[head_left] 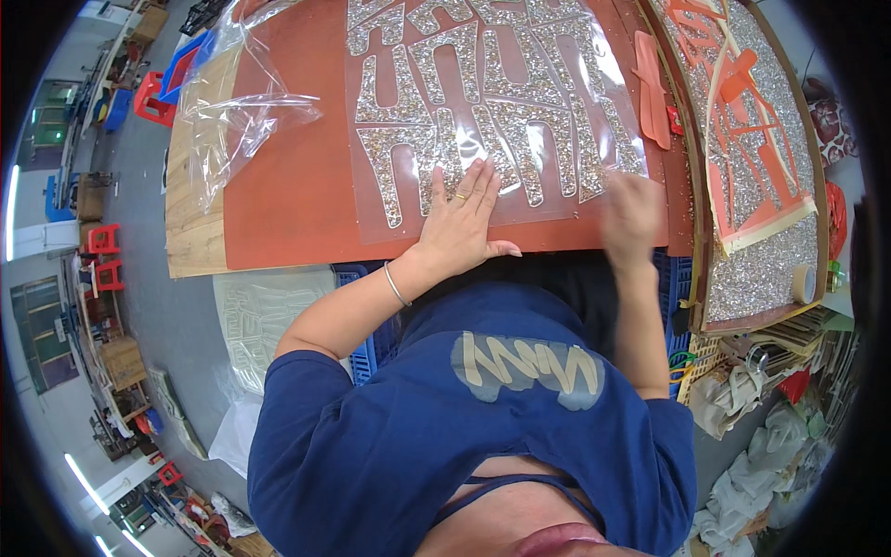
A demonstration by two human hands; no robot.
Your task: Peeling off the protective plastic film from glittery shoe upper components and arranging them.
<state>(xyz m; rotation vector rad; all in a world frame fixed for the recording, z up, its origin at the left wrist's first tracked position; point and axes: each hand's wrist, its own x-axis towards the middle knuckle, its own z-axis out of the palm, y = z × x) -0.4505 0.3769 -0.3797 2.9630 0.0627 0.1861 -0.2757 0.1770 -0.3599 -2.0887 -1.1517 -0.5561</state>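
Observation:
A clear plastic sheet (557,215) lies on the reddish-brown board, bearing several letter-like shapes (399,181) filled with glittering stones. My left hand (461,215) rests flat on the sheet's near part, fingers stretched out and thumb off to the side. A ring and a bangle are on that hand and wrist. Over the sheet's near right edge is my right hand (634,215), blurred by motion. Its fingers look curled in; whatever they hold, if anything, cannot be made out.
Crumpled clear film (243,116) lies on the board's left side. At right, orange-red cut strips (652,93) lie beside a rimmed tray (698,186) of loose glittering stones, with a tape roll (804,283) on it. Blue crates stand under the board; red stools (104,239) stand at left.

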